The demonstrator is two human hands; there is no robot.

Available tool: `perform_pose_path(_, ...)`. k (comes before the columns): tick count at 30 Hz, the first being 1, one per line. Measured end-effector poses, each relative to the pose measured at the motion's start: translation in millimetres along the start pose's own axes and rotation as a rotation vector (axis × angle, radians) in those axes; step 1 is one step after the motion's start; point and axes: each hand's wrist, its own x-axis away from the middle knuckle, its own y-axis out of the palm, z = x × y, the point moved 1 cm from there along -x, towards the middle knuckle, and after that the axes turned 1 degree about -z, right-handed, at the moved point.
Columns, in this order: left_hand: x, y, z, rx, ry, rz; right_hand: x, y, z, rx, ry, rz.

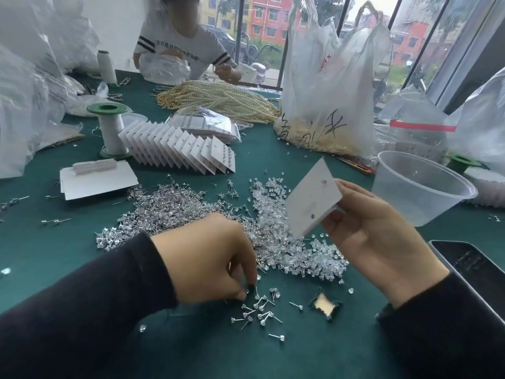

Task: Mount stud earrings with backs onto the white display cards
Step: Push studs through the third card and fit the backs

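White card (314, 198) overlaps right hand (382, 231) (2 unclear dots (323, 181))

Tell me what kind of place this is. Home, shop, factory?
Probably a small jewellery assembly workshop: a heap of loose stud earrings on the green table, a fanned row of white cards, bundled pearl strands, and another person working opposite.

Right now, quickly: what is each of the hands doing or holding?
Left hand: fingers curled, pinching a stud.
Right hand: holding a card, tilted up.
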Motion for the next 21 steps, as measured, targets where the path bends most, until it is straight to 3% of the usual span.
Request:
perform_pose_path(6, 0, 1, 4, -0.04, 0.106, 0.004, 1, 2, -2, -0.172, 0.093, -0.047)
perform_pose_path(8, -1, -4, 6, -0.006, 0.163, 0.152, 3, 3, -2, -0.228, 0.126, -0.08)
perform_pose_path(12, -2, -10, 16, 0.379, 0.188, 0.675, 8, 10, 6, -0.312, 0.217, -0.22)
perform_pose_path(14, -3, -8, 20, 0.43, 0.185, 0.822, 10, 15, 11, -0.314, 0.248, -0.267)
perform_pose_path(17, -4, -5, 21, 0.414, 0.159, 0.94, 14, 22, 17, -0.313, 0.276, -0.333)
perform_pose_path(21, -5, -4, 22, 0.388, 0.153, 0.952, 17, 26, 19, -0.281, 0.296, -0.354)
